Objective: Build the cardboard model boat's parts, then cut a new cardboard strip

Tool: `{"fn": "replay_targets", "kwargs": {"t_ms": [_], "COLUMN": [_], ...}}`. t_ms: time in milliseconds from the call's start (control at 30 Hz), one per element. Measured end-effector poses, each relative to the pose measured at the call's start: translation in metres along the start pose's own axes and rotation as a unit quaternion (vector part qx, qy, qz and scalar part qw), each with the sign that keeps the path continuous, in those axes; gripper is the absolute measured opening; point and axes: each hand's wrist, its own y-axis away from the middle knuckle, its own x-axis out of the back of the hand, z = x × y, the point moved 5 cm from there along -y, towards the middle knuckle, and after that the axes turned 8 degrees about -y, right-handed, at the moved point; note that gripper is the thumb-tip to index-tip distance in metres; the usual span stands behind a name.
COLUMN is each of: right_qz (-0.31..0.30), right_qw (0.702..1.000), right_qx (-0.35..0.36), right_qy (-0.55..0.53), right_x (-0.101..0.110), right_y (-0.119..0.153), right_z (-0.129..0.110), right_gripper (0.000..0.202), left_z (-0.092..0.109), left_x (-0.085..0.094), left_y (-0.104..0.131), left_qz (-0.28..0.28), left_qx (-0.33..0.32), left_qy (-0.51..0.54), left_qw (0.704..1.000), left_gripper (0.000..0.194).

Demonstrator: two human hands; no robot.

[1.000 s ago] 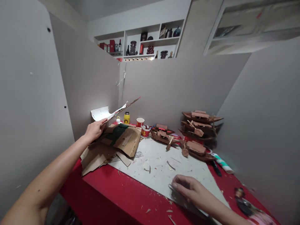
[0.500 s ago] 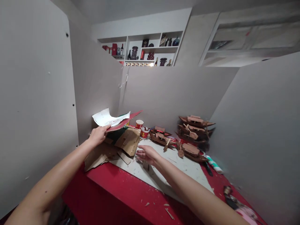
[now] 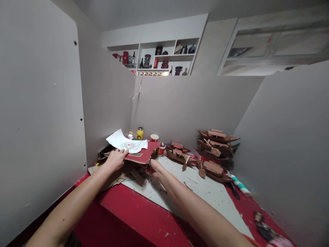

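Note:
My left hand (image 3: 117, 160) is closed on the near edge of a red cardboard sheet (image 3: 135, 157), which has a barcode-like print near its front. A white paper (image 3: 128, 145) with a scribbled round drawing lies on the sheet, its left end curling up. At the sheet's right corner is my right hand (image 3: 155, 168), with its fingers mostly hidden under or behind the edge; whether they grip anything I cannot tell. Brown cardboard pieces (image 3: 138, 177) lie beneath the sheet.
A pale mat (image 3: 208, 195) with wood scraps covers part of the red table (image 3: 133, 209). Model wooden boats (image 3: 177, 155) stand behind; more boats (image 3: 217, 137) are stacked at right. Paper cups (image 3: 154, 137) and a yellow bottle (image 3: 139, 133) stand at the back. Grey partitions (image 3: 195, 103) surround the table.
The red sheet and paper have come down and to the right, flatter, covering the wooden board. My right hand has moved in to the sheet's right corner. The yellow bottle has come into view.

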Motion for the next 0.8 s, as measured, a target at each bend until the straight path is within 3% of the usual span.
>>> {"fn": "replay_targets", "kwargs": {"t_ms": [200,333,500,600,800], "right_qz": [-0.022,-0.041,-0.073,-0.064,-0.009], "right_qw": [1.0,0.999,0.995,0.995,0.997], "right_qx": [0.015,0.012,0.022,0.006,-0.054], "right_qy": [-0.014,-0.029,-0.063,-0.07,-0.051], "right_x": [0.0,-0.004,-0.005,-0.001,0.005], "right_y": [0.002,0.005,0.012,0.011,-0.005], "right_z": [-0.016,-0.027,-0.039,-0.027,0.014], "right_gripper": [0.03,0.028,0.034,0.041,0.026], "left_z": [0.007,0.009,-0.004,-0.022,-0.053], "left_x": [0.0,0.001,0.01,0.02,0.03], "left_y": [0.001,-0.008,-0.02,-0.023,-0.025], "left_qz": [-0.006,-0.006,0.015,0.034,0.048], "left_qx": [0.013,0.05,0.078,0.101,0.162], "left_qy": [-0.004,-0.008,0.003,0.017,0.037], "left_qw": [1.0,0.999,0.997,0.994,0.985], "left_gripper": [0.06,0.043,0.038,0.042,0.049]}}
